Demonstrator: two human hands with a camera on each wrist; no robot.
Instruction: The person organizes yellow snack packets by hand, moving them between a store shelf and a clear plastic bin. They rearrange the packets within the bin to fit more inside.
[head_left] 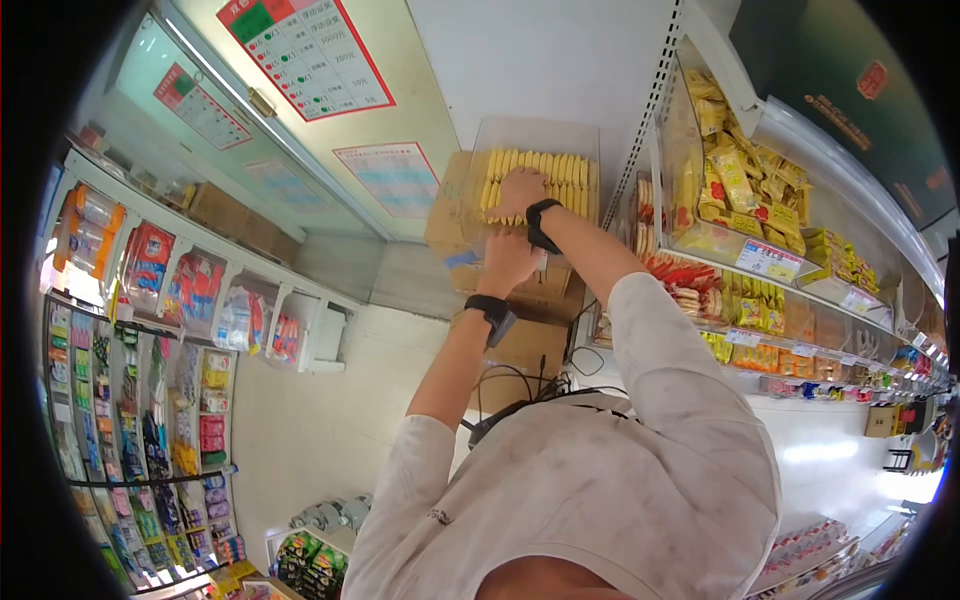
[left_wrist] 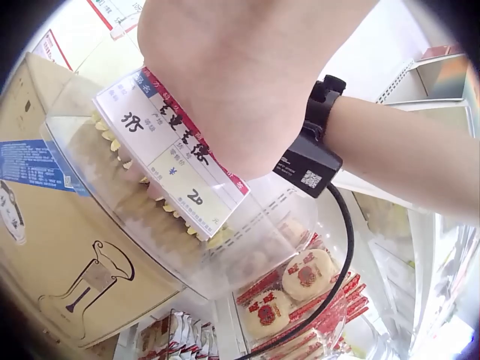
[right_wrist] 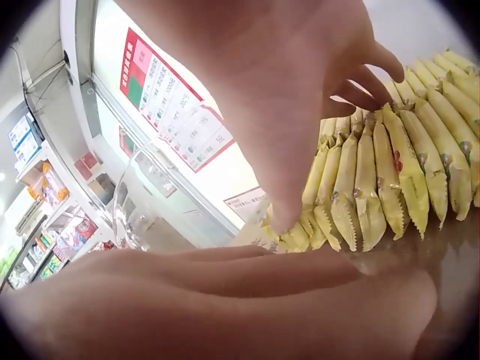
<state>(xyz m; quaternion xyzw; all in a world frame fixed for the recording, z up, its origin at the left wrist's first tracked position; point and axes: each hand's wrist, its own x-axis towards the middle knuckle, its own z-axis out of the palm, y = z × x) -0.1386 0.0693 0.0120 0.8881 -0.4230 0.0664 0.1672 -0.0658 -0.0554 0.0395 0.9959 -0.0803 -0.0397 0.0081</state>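
Note:
A clear plastic bin [head_left: 590, 140] holds rows of slim yellow packets [head_left: 565, 168] standing on edge. My right hand [head_left: 522, 192] reaches over the packets from above. In the right wrist view, its fingers [right_wrist: 367, 82] are spread over the packet tops, and its thumb [right_wrist: 283, 206] reaches down at the left end of the front row. My left hand [head_left: 512, 258] is at the bin's front, its fingers largely straight along the packets' lower ends in the right wrist view. A price label [left_wrist: 169, 154] on the bin front sits close below the left wrist, where the fingers are mostly hidden.
Cardboard boxes [head_left: 450, 205] stand under and beside the bin. Shelves with yellow snack packets [head_left: 745, 180] rise at the right, round crackers [left_wrist: 307, 270] beside the bin. A glass panel [head_left: 300, 170] and hanging goods [head_left: 150, 260] are at left. Cables [head_left: 520, 375] lie near the body.

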